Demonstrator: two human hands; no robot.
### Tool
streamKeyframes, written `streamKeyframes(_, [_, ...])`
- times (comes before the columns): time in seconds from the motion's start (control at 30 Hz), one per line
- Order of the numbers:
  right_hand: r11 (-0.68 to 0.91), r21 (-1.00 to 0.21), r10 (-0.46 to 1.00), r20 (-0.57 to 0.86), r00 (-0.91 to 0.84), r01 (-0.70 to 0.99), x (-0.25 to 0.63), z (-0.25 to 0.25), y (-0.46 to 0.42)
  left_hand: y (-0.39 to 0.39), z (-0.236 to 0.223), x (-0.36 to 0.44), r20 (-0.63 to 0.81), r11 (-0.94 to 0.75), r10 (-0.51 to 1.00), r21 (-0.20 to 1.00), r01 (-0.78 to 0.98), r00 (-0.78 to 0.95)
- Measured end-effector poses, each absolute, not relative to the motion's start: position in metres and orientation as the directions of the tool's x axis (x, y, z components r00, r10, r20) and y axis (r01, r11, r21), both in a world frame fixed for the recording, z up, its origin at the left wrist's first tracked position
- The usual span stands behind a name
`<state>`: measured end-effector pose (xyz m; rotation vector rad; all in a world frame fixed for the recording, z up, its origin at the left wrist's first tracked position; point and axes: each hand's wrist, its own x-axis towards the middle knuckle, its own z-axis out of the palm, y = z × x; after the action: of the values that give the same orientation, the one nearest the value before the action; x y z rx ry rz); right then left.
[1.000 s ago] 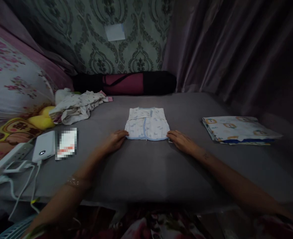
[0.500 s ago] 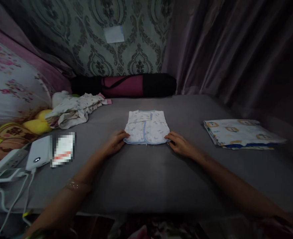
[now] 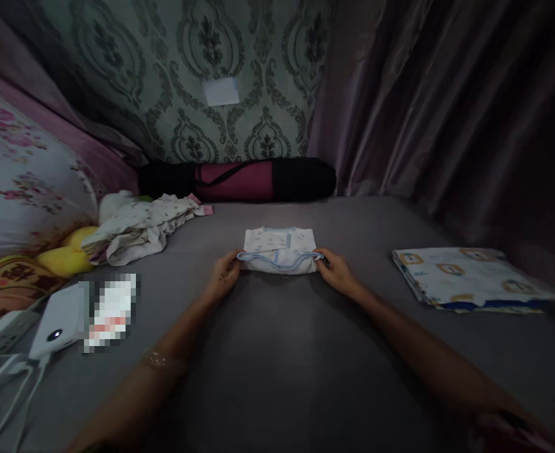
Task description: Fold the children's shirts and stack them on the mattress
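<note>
A small white baby shirt (image 3: 277, 242) with pale blue prints and blue trim lies on the grey bed sheet (image 3: 277, 352), in front of me. Its near hem is raised and turned back over the body, so the blue edge sags in the middle. My left hand (image 3: 225, 272) pinches the left end of that hem. At the right end, my right hand (image 3: 335, 269) holds the other corner between thumb and fingers. Both hands are close to the bed.
Folded printed cloth (image 3: 466, 274) lies to the right. Crumpled clothes (image 3: 143, 226) and a yellow plush (image 3: 72, 251) are at the left, nearer a white power bank (image 3: 63, 321), a power strip (image 3: 6, 330) and cables. A black and maroon long bag (image 3: 240, 181) lies along the wall.
Both hands have gripped the shirt's lower corners, lifted the hem and moved it away from me over the shirt. The view has tilted upward a little.
</note>
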<state>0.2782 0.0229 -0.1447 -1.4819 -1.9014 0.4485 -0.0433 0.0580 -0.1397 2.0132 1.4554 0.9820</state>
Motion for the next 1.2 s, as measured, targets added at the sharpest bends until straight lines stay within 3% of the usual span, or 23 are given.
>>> streamKeyframes(0.3, [0.262,-0.577,0.93,0.366,-0.043,0.774,0.272,-0.14,0.076,0.108,-0.152,-0.023,0.383,-0.322,0.922,0.684,0.654,0.053])
streamKeyframes(0.63, [0.005,-0.408,0.969,0.228,0.096,0.913,0.275,-0.153,0.119,0.156,-0.177,-0.017,0.276,-0.151,0.961,0.531,0.834,-0.002])
streamKeyframes(0.97, [-0.099,-0.414,0.953,0.222,0.205,0.905,0.272,-0.157,0.13,0.164,-0.169,-0.014,0.147,0.047,0.979,0.515,0.856,-0.142])
streamKeyframes(1.2, [-0.208,-0.393,0.95,0.137,0.281,0.896,0.27,-0.152,0.133,0.161,-0.157,-0.009,0.092,0.135,0.975,0.483,0.865,-0.204])
